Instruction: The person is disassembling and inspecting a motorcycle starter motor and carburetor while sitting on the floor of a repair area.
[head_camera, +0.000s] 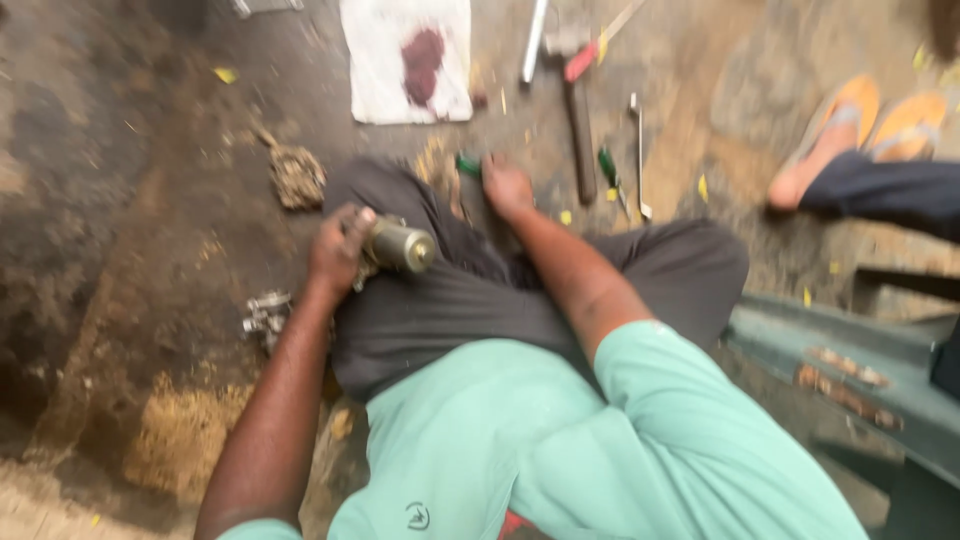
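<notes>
Head view: left hand (337, 250) wraps cylinder (402, 246), axis pointing right. Right hand (507, 187), beyond cylinder, touches green tool (468, 165); grip unclear.

I sit on a dirty, oil-dark floor (130, 150). On it ahead of me lie a white cloth (385, 85) with a dark red stain, a hammer (578, 120), a slim spanner (638, 150) and a green-handled screwdriver (610, 172). A grimy metal part (297, 176) and a smaller one (264, 315) lie to my left.

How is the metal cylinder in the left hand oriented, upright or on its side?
On its side: the metal cylinder lies across the thigh, held by the left hand.
</notes>
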